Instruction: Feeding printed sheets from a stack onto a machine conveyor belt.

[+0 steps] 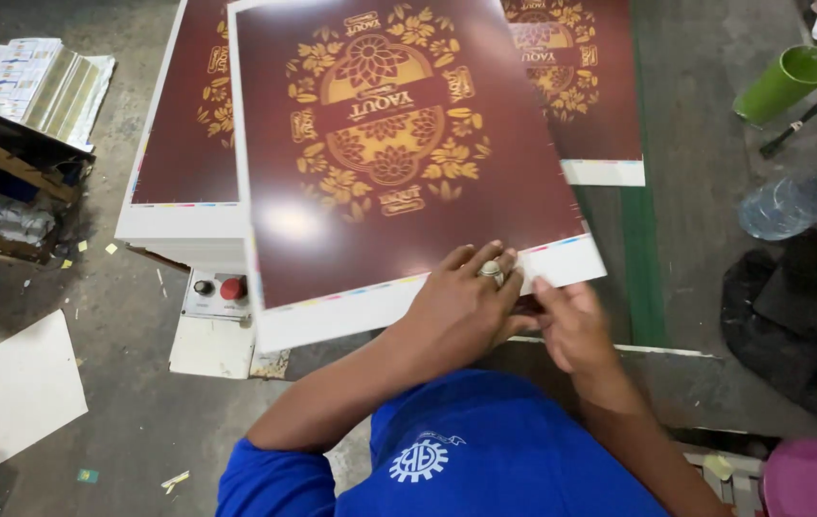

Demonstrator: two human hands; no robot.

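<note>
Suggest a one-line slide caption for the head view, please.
Left hand presses and right hand pinches the near edge of a maroon-and-gold printed sheet over a stack.

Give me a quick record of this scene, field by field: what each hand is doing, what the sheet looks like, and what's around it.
left hand: flat on the near edge of the top sheet, ring on one finger
right hand: fingers pinching the same edge
top sheet: glossy maroon print with gold floral emblem, white margin, skewed over the stack
stack: matching sheets beneath
control box: red button
right side: green cup, clear plastic bottle
</note>
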